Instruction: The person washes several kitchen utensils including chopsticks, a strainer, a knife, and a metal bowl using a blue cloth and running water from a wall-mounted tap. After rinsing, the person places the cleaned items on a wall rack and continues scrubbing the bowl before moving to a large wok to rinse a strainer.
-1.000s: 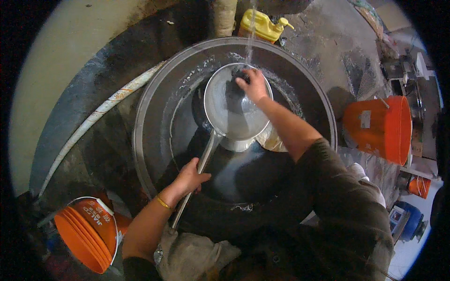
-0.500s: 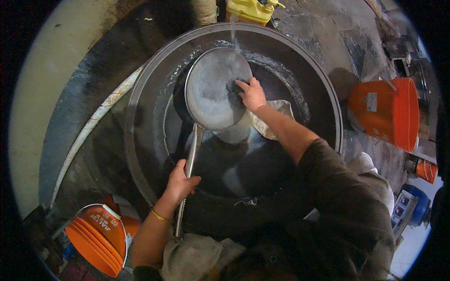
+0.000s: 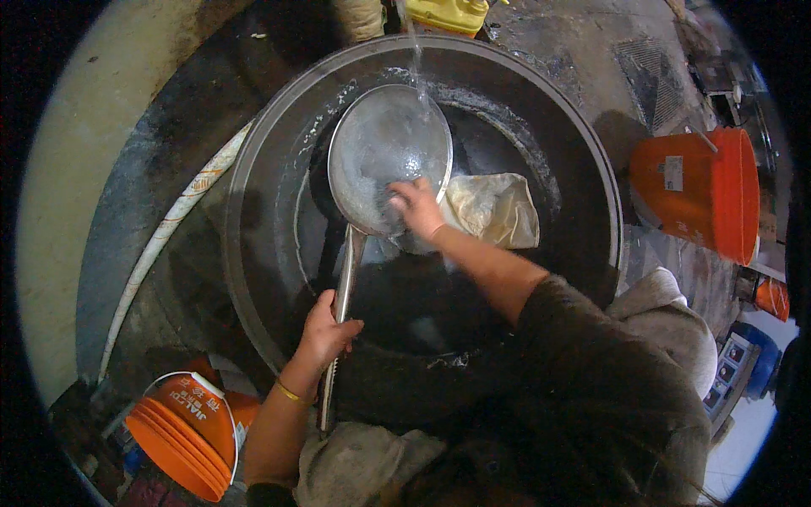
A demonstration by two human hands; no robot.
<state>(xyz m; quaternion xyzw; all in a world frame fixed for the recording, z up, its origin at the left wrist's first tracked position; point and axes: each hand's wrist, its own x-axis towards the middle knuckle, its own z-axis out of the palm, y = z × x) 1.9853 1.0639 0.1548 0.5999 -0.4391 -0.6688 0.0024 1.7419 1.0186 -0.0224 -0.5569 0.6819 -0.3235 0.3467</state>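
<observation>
The left grip [image 3: 328, 328] is wrapped around the handle [image 3: 345, 283] of a metal dipper [image 3: 380, 131], whose bowl sits over the left-to-middle part of a dark tub [image 3: 579, 169]. A wet handle could twist in that grasp and tip the bowl, since the hold is well down from the weight. A water stream [image 3: 416, 63] falls at the bowl's far side; a stronger flow could splash over the lip. The right grip [image 3: 418, 211] is half-curled at the bowl's near right edge; whether it pinches anything, I cannot tell. Pressing hard there could tilt the bowl right, spilling onto the pale cloth [image 3: 498, 211] just beside it.

At far left, a slim white hose [image 3: 160, 228] curves past a ribbed orange plastic bucket [image 3: 190, 435]. The dipper is shiny, round and wet inside; the cloth is limp and creased. The tub's round wall is streaked with whitish residue. At right stands a 2nd bucket [image 3: 693, 194], orange and tapered.
</observation>
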